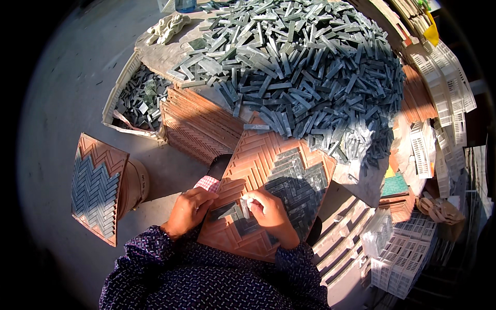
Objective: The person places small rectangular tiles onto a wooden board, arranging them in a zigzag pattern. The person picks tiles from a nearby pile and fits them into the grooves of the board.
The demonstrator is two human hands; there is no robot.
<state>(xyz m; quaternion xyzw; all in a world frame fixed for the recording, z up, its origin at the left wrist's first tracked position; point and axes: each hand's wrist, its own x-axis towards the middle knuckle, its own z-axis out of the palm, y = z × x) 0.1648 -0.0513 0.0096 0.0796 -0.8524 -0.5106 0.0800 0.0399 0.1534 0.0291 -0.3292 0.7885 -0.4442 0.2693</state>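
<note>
An orange tray (227,232) with herringbone slots lies tilted before me. Dark green-grey stone strips (295,191) fill many of its slots on the right, and a smaller group sits at the lower left. My right hand (271,214) is over the middle of the tray, thumb and fingers pinching a light grey stone strip (245,208) against the slots. At the tray's left edge, my left hand (189,209) is closed with its fingers curled on the rim; its fingertips are partly hidden. Pink checked cloth (208,183) shows just beyond it.
A large heap of stone strips (310,67) covers the table beyond the tray. Stacked orange trays (199,119) and a crate of stone pieces (111,111) stand left of it. Another part-filled tray (98,186) leans on a round drum (135,186). White crates (403,258) stand right.
</note>
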